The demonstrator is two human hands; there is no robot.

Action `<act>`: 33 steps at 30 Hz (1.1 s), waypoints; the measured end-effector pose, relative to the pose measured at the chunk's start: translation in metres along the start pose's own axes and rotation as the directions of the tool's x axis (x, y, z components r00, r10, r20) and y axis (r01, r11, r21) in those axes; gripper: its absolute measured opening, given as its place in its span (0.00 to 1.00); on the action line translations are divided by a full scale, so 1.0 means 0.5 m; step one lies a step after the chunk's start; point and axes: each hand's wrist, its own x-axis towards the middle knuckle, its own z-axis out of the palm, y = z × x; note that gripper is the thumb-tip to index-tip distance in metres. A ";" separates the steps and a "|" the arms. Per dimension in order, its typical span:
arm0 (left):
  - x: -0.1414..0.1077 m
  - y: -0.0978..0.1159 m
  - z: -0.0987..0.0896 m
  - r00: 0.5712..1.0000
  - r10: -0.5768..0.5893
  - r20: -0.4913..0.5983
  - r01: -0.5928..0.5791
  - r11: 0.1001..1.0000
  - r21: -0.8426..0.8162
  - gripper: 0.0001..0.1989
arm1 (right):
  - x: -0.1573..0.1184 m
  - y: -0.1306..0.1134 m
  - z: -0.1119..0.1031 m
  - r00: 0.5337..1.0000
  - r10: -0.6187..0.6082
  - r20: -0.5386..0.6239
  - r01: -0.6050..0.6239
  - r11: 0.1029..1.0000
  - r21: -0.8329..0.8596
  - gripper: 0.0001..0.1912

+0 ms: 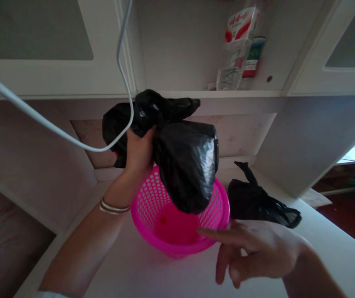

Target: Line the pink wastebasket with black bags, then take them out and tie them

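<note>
My left hand, with bangles at the wrist, grips the gathered part of a black plastic bag. A bulging lower part of the bag hangs over the mouth of a pink perforated plastic basket. More black plastic spreads above and to the left of the hand; whether it is one bag or two I cannot tell. What the bag contains is hidden. At the basket's right front rim is my right hand, empty, index finger stretched out over the rim and the other fingers loosely bent apart.
Another black plastic bag lies right of the basket on the white surface. Overhead, a cabinet shelf holds a clear plastic bottle and a green-and-red container. A white cable loops across the upper left, close to the camera.
</note>
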 end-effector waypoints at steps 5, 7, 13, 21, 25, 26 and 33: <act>-0.051 -0.044 -0.011 0.971 0.070 0.228 -0.139 0.942 0.306 0.31 | -0.015 -0.012 -0.034 0.838 -0.131 -0.530 0.201 0.977 0.077 0.27; -0.069 -0.058 -0.030 0.920 -0.033 0.391 -0.129 0.916 0.379 0.32 | 0.007 -0.020 -0.059 0.577 -0.097 -0.811 0.270 0.960 0.076 0.30; -0.105 -0.046 -0.086 0.679 -0.310 0.666 -0.182 0.807 0.562 0.33 | 0.092 -0.034 -0.166 0.414 0.125 -0.902 0.230 0.944 0.236 0.49; -0.085 0.033 -0.151 0.396 -0.457 0.796 -0.277 0.768 0.578 0.21 | 0.123 0.009 -0.195 0.704 -0.071 -0.707 -0.157 0.955 -0.253 0.25; -0.055 0.031 -0.202 0.584 -0.419 0.695 0.116 0.891 0.439 0.11 | 0.121 0.046 -0.212 0.464 -0.286 -0.838 -0.232 0.874 -0.427 0.48; -0.050 0.023 -0.212 0.674 -0.397 0.623 0.252 0.916 0.311 0.11 | 0.120 0.054 -0.220 0.423 -0.302 -0.854 -0.247 0.869 -0.430 0.55; -0.028 -0.013 -0.221 0.659 -0.714 0.237 0.737 0.676 -0.013 0.28 | 0.122 0.043 -0.219 0.628 -0.139 -0.766 -0.047 0.976 -0.215 0.37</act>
